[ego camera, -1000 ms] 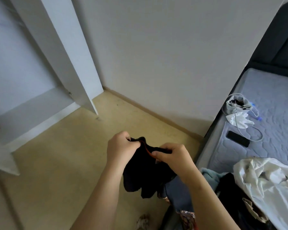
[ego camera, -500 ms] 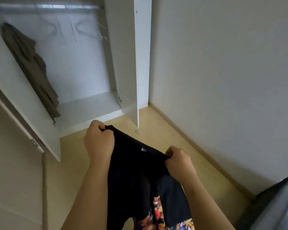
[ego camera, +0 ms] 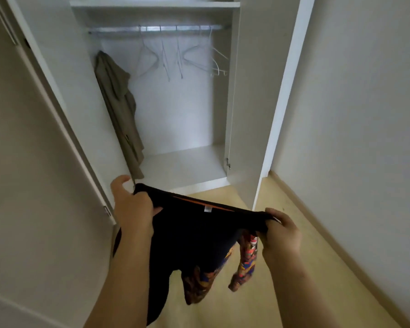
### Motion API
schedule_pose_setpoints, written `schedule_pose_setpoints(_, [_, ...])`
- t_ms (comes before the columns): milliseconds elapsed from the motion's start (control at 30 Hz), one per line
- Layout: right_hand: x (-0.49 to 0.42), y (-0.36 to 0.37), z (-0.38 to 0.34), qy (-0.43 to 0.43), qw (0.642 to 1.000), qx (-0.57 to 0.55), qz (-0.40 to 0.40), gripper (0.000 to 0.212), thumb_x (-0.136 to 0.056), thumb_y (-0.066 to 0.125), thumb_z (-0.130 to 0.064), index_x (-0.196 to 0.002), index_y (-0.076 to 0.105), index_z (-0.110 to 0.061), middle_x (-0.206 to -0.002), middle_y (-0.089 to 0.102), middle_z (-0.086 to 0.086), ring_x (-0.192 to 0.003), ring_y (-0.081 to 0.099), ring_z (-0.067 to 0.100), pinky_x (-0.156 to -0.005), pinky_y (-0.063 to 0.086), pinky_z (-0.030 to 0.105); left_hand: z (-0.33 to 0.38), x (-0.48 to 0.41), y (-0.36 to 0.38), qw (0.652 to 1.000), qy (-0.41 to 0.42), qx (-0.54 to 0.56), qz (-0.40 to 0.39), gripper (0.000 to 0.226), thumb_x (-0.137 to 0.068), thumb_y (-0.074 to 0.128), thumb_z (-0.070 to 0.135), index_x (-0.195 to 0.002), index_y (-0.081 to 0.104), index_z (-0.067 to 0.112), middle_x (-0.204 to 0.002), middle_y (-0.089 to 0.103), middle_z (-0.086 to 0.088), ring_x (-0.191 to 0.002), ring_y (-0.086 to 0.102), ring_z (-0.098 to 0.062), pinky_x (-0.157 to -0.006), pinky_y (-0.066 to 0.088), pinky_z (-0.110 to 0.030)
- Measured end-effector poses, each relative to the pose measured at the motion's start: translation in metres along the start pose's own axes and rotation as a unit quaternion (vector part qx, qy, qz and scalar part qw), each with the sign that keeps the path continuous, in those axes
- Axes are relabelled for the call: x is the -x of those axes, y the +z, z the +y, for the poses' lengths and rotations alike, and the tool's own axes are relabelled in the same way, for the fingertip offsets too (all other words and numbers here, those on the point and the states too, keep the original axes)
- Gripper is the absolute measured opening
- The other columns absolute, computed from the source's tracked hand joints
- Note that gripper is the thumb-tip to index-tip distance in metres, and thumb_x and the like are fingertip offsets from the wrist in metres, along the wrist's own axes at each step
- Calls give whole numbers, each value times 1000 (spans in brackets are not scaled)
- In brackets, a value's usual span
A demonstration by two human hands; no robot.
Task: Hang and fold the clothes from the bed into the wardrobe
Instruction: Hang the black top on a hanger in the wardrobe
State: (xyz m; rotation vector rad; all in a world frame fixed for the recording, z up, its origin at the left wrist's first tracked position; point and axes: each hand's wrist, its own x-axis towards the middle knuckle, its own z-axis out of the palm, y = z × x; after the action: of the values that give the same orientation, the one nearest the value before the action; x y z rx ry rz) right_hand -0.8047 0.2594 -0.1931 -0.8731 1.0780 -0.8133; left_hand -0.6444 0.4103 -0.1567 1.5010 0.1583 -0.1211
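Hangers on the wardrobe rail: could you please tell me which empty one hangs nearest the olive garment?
The leftmost empty hanger, just right of the olive garment; the others hang farther right along the rail.

White wardrobe point(ego camera: 175, 119) straight ahead, both doors open: left door point(ego camera: 57, 91) swung wide, right door point(ego camera: 258, 102) standing out beside the wall. Inside: metal rail point(ego camera: 118, 30) up top w/ shelf point(ego camera: 152, 4) above it, white base board point(ego camera: 182, 166) at bottom. Plain off-white wall point(ego camera: 353, 114) on right, pale skirting point(ego camera: 317, 221) along its foot. Floor point(ego camera: 282, 233) yellowish, smooth. Light soft, dimmer inside wardrobe.
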Motion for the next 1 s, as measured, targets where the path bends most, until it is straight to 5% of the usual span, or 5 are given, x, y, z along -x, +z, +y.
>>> schedule_pose_setpoints(133, [-35,47,-14,39,996,-74,-38,30,-84,42,14,-95,57,-8,-66,57,7,-54,51,19,-42,46,20,3,-42,19,999,-19,35,16,36,-88,38,-3,-80,57,27,-112,55,-13,-99,58,-29,-59,53,-30])
schedule_pose_setpoints(500, [-192,171,-79,27,979,25,-200,26,-86,46,8,-89,64,-10,-62,58,0,-52,52,12,-43,44,19,44,-129,144,912,-166,374,30,26,-83,41,-1,-59,42,9,-36,44,0,-30,45,-11,-39,41,-12])
schedule_pose_setpoints(700, [-265,235,-85,46,963,80,-252,23,-83,52,7,-85,65,-12,-64,61,4,-50,54,15,-42,45,19,58,-179,189,898,-136,416,40,38,-84,36,-3,-50,30,13,-32,29,5,-24,27,-5,-31,27,-10])
schedule_pose_setpoints(800, [-287,265,-73,73,957,82,-267,23,-82,51,10,-84,63,-10,-49,59,0,-43,50,13,-37,43,17,55,-212,196,915,-118,376,91,39,-89,39,0,-53,34,10,-33,33,5,-26,30,-4,-33,32,-13])
schedule_pose_setpoints(1000, [-334,340,-63,38,949,141,-279,30,-78,50,11,-76,64,-15,-64,57,6,-47,52,13,-38,39,20,66,-290,212,928,-106,342,103,37,-94,36,2,-58,35,11,-28,35,5,-28,35,-4,-40,32,-13])
